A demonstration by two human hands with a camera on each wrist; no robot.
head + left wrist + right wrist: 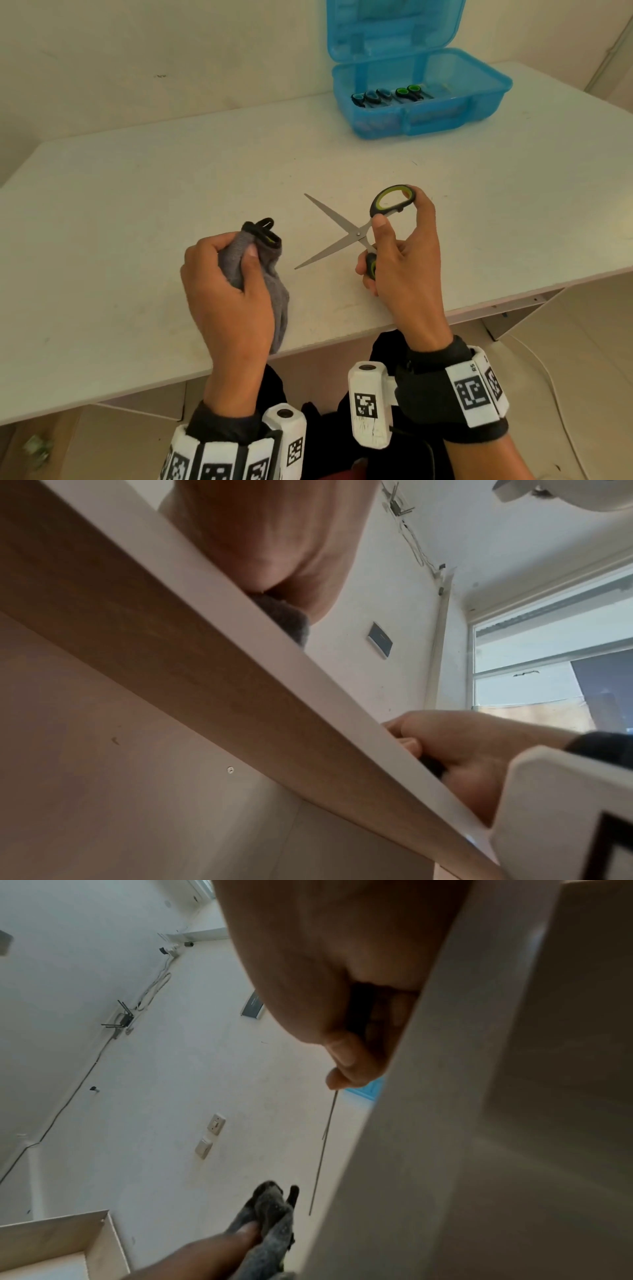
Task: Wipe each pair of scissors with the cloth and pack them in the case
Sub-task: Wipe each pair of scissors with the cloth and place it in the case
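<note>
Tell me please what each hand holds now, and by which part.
The right hand holds the open scissors by both handle loops. The left hand grips the grey cloth bunched near its upper end; a black handle sticks out of it.

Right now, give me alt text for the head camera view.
The right hand holds open scissors over a white table, and the left hand grips a grey cloth. Behind, an open blue case holds more scissors.

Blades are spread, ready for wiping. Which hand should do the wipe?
Left. The left hand already grips the grey cloth beside the open blades; the right hand holds the scissors by their handles.
</note>
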